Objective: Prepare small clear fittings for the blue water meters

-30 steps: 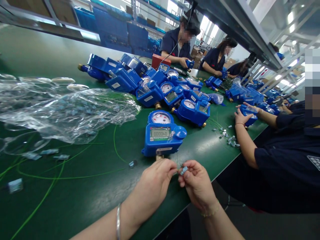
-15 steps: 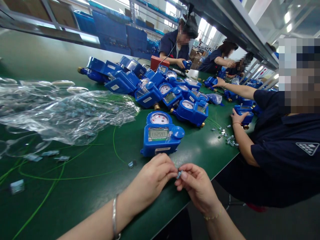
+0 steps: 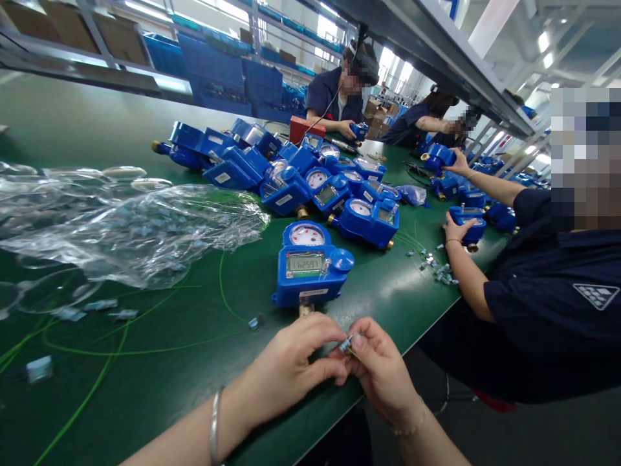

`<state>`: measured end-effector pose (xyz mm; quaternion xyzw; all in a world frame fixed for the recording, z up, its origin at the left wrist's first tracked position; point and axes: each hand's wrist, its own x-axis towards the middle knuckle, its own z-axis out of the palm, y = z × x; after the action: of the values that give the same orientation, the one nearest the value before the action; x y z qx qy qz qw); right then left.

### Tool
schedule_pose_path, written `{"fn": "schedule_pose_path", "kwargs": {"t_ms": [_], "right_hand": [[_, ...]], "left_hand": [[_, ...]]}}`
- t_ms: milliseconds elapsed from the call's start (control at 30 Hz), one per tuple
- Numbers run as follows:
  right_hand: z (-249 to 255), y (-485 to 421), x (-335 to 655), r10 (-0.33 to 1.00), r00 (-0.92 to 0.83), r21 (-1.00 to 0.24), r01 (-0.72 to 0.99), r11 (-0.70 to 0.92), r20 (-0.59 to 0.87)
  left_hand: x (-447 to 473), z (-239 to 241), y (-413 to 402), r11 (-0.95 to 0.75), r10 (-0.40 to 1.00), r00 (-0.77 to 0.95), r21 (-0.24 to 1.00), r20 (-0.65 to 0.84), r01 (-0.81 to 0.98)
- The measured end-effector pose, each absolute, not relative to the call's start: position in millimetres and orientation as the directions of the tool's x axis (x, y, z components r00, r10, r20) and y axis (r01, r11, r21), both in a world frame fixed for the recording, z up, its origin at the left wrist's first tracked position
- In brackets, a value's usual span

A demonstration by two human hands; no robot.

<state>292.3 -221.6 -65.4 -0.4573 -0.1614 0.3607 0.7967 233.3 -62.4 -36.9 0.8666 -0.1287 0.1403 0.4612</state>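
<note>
Green bench top [image 3: 145, 388] with crinkly clear plastic bags [image 3: 130, 226] and loose green wires [image 3: 97, 343] on the left, blue meter [image 3: 310, 265] mid-table, just in front of it left hand [image 3: 291, 366] and right hand [image 3: 381, 366] both pinching one tiny seal clip [image 3: 346, 343], then a co-worker [image 3: 548, 304] seated on the right under shelving.

- Your view is bright and evenly lit; daylight pours in from the windows [image 3: 402, 61] beyond the far end of the bench [image 3: 145, 388], and they are blown out to white.
- Ceiling lamps [image 3: 543, 52] at upper right add more glare.
- The plastic bag [image 3: 145, 226] near the bench's left edge throws back white highlights.
- A pale sheen lies on the green top near the right edge.
- Shadows under the blue meter [image 3: 310, 265] are soft and short.
- Straight rails bow toward the corners, a wide-lens stretch.
- Your hands at the near edge look slightly soft; faces are pixelated.
</note>
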Motion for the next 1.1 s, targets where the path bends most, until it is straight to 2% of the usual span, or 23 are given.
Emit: {"fn": "schedule_pose_path", "kwargs": {"t_ms": [233,300,400,467,533,600,667,733,767,800,833,867,900,933,967,1000,1033,1067,1100], "right_hand": [[-65,-221,286,0.683,0.722,-0.852,-0.421,0.31,-0.108],[-62,-221,288,0.674,0.733,-0.897,-0.356,0.263,-0.093],[-51,-226,295,0.671,0.74,-0.998,0.001,0.07,0.048],[-43,-229,301,0.707,0.695,-0.962,0.263,-0.075,0.135],[-39,-231,306,0.749,0.649,-0.926,0.353,-0.138,0.136],[-39,-230,307,0.768,0.639,-0.974,0.196,-0.114,0.038],[-44,-227,306,0.774,0.614,-0.978,-0.204,-0.035,-0.156],[-50,-224,303,0.827,0.438,-0.78,-0.626,0.0,-0.352],[-52,-222,302,0.86,0.319,-0.657,-0.753,-0.026,-0.399],[-53,-222,300,0.881,0.226,-0.575,-0.816,-0.062,-0.416],[-53,-222,298,0.888,0.192,-0.558,-0.826,-0.083,-0.417],[-52,-224,297,0.883,0.235,-0.612,-0.788,-0.072,-0.407],[-50,-226,295,0.861,0.341,-0.725,-0.687,-0.045,-0.376],[-47,-228,293,0.822,0.477,-0.861,-0.508,-0.03,-0.31],[-44,-231,292,0.774,0.604,-0.967,-0.252,-0.045,-0.193],[-43,-234,291,0.737,0.675,-0.995,0.048,-0.091,-0.035],[-42,-236,291,0.722,0.679,-0.93,0.339,-0.145,0.134],[-43,-238,291,0.724,0.628,-0.797,0.575,-0.183,0.287],[-45,-239,292,0.733,0.548,-0.643,0.739,-0.2,0.403]], "left_hand": [[230,-39,-67,-0.634,-0.099,0.865,0.639,0.491,-0.435],[230,-40,-66,-0.65,-0.11,0.84,0.601,0.531,-0.465],[229,-42,-64,-0.681,-0.117,0.801,0.54,0.587,-0.495],[228,-42,-63,-0.697,-0.151,0.792,0.505,0.591,-0.509],[227,-40,-63,-0.709,-0.199,0.794,0.475,0.574,-0.521],[225,-38,-64,-0.719,-0.241,0.791,0.444,0.562,-0.535],[224,-36,-65,-0.728,-0.281,0.781,0.406,0.557,-0.552],[224,-34,-66,-0.736,-0.321,0.766,0.363,0.556,-0.572],[224,-34,-65,-0.738,-0.34,0.757,0.341,0.558,-0.582],[224,-34,-64,-0.74,-0.355,0.749,0.32,0.56,-0.591],[224,-34,-63,-0.744,-0.366,0.742,0.303,0.562,-0.596],[224,-35,-62,-0.748,-0.369,0.738,0.29,0.566,-0.597],[224,-35,-61,-0.754,-0.362,0.736,0.284,0.572,-0.592],[224,-34,-60,-0.762,-0.344,0.742,0.291,0.576,-0.579],[224,-34,-60,-0.767,-0.317,0.751,0.309,0.579,-0.562],[224,-34,-60,-0.768,-0.286,0.765,0.339,0.578,-0.543],[224,-34,-60,-0.762,-0.26,0.78,0.375,0.569,-0.528],[224,-34,-61,-0.75,-0.239,0.793,0.411,0.561,-0.518],[224,-34,-63,-0.736,-0.223,0.799,0.441,0.558,-0.514]]}}
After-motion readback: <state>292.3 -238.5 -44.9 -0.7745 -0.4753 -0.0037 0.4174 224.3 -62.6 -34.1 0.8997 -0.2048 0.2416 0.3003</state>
